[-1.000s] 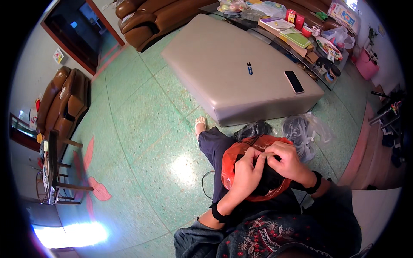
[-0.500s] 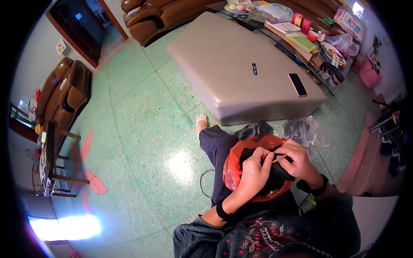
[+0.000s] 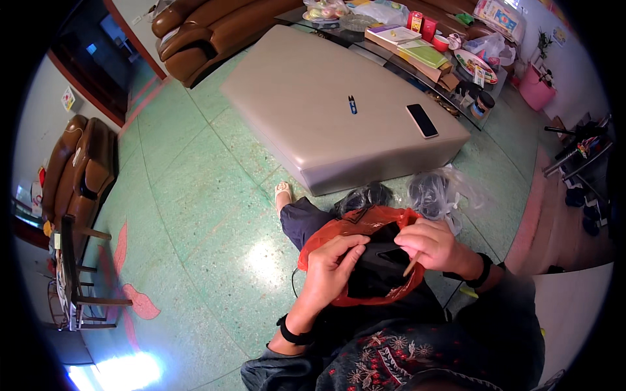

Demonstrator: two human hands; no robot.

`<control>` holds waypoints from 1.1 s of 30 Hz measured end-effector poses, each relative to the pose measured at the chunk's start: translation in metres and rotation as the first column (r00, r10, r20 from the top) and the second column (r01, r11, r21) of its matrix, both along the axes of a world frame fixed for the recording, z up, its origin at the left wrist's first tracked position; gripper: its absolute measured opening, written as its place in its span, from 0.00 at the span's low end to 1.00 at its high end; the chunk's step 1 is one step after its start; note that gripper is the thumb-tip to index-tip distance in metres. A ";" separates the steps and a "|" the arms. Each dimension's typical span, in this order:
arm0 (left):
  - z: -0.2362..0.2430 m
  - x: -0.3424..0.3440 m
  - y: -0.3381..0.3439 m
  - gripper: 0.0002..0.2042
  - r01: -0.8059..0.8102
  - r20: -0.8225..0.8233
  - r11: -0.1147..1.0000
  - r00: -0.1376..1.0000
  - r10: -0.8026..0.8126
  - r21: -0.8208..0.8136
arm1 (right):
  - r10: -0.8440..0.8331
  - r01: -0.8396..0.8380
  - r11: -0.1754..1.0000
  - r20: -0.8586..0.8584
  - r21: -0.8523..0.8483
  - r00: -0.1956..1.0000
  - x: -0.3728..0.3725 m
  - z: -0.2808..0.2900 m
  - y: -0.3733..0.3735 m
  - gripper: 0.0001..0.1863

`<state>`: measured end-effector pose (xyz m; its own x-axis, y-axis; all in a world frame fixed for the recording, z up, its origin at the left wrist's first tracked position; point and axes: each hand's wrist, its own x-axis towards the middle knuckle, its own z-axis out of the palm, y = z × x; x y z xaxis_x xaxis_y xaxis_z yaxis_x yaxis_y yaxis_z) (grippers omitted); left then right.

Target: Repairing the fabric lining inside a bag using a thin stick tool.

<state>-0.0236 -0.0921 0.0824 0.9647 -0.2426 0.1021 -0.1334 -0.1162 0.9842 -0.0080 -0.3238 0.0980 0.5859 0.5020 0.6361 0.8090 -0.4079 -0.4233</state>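
A red plastic bag [image 3: 315, 255] sits open in my lap, with black fabric-like pieces [image 3: 375, 277] inside it. My left hand [image 3: 332, 266] is over the bag's left side, thumb and forefinger pinched at the edge of the black material. My right hand [image 3: 430, 246] is closed above the bag's right side. A thin wooden stick [image 3: 411, 264] slants down out of its fingers. What else the right fingers hold, if anything, is hidden. The two hands are a short way apart.
A beige padded ottoman [image 3: 339, 124] stands ahead, with small blue thread snips [image 3: 352, 104] and a phone [image 3: 422, 121] on top. Clear plastic bags with dark contents [image 3: 430, 194] lie on the floor before it. A cluttered glass table [image 3: 391, 65] is behind; a wooden chair [image 3: 68, 274] stands left.
My hands have moved apart from their close position over the bag. The right hand has turned, and the stick now points downward. The whole view has shifted a little.
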 end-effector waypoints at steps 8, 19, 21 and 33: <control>0.010 0.003 -0.003 0.04 0.198 0.030 0.976 0.979 -0.202 0.086 | 0.158 -0.128 0.977 0.175 -0.170 0.972 -0.004 0.003 -0.009 0.12; 0.003 0.005 -0.001 0.06 0.207 0.151 0.970 0.962 -0.226 0.130 | 0.224 -0.145 0.956 0.314 -0.256 0.923 -0.007 0.012 -0.008 0.09; 0.002 0.004 -0.002 0.07 0.189 0.180 0.972 0.960 -0.213 0.143 | 0.214 -0.124 0.952 0.319 -0.279 0.923 -0.007 0.013 -0.008 0.10; -0.004 0.000 -0.003 0.04 0.177 0.275 0.973 0.938 -0.211 0.145 | 0.080 -0.041 0.987 0.252 -0.156 0.964 -0.008 -0.003 -0.002 0.13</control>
